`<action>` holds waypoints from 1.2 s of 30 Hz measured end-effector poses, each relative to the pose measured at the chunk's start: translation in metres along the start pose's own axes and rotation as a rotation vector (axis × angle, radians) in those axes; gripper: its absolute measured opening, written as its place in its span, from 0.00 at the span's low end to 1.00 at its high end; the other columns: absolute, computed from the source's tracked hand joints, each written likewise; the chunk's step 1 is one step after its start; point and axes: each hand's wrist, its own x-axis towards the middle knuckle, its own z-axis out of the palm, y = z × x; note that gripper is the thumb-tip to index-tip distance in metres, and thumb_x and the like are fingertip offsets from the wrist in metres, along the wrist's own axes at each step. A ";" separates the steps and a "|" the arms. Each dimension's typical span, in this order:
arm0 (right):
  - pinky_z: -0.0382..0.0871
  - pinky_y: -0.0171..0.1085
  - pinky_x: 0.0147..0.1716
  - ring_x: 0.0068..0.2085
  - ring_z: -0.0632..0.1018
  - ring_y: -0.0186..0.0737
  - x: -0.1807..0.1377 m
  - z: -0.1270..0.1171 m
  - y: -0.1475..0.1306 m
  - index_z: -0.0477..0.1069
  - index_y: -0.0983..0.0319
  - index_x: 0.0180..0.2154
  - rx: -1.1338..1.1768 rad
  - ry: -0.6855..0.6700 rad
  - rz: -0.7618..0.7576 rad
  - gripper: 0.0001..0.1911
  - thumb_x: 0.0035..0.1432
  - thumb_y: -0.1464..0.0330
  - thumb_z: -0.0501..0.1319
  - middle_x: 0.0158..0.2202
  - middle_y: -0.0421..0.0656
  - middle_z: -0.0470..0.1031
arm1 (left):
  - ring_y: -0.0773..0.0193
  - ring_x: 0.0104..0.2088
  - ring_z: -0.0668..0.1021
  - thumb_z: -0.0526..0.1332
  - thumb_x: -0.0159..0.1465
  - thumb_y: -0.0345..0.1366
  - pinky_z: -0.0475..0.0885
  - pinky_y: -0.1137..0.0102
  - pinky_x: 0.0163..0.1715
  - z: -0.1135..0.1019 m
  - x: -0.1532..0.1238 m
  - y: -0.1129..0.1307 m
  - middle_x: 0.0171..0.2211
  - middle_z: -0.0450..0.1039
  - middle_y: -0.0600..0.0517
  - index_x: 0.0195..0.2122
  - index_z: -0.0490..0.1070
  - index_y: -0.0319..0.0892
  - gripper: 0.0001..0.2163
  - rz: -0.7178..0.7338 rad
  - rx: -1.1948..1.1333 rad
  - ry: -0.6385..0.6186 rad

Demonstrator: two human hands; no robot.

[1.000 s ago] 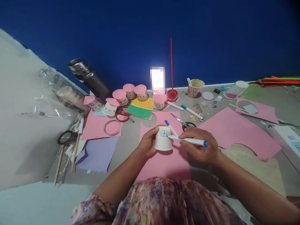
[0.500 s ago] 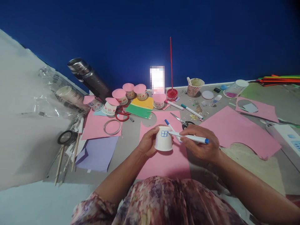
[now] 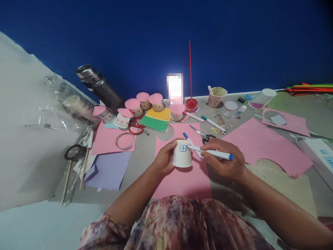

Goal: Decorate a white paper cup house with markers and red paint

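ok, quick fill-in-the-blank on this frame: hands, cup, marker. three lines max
1. The left hand holds a white cup on a sheet, its open end facing ____.
2. The right hand holds a marker, its tip at a small window drawn in ____ ink.
3. The far cups near the wall are topped with ____ paper circles.

Missing words: down; blue; pink

White cup (image 3: 181,158) with blue grid, blue-capped white marker (image 3: 211,152), pink paper (image 3: 182,177), floral sleeve (image 3: 104,229)
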 end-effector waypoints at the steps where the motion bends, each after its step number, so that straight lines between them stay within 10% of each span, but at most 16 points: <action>1: 0.77 0.37 0.29 0.28 0.83 0.40 0.000 0.000 0.000 0.77 0.58 0.41 0.002 0.000 -0.006 0.06 0.65 0.75 0.65 0.30 0.42 0.84 | 0.52 0.35 0.85 0.73 0.59 0.43 0.79 0.61 0.40 0.000 0.000 0.000 0.35 0.84 0.44 0.45 0.80 0.36 0.18 0.009 -0.001 -0.006; 36: 0.77 0.37 0.29 0.27 0.83 0.40 0.002 0.000 -0.004 0.78 0.58 0.41 0.039 -0.047 0.003 0.06 0.65 0.75 0.66 0.30 0.43 0.85 | 0.57 0.34 0.84 0.78 0.55 0.44 0.77 0.66 0.37 0.002 -0.002 -0.002 0.37 0.83 0.46 0.41 0.77 0.38 0.20 0.043 0.076 -0.012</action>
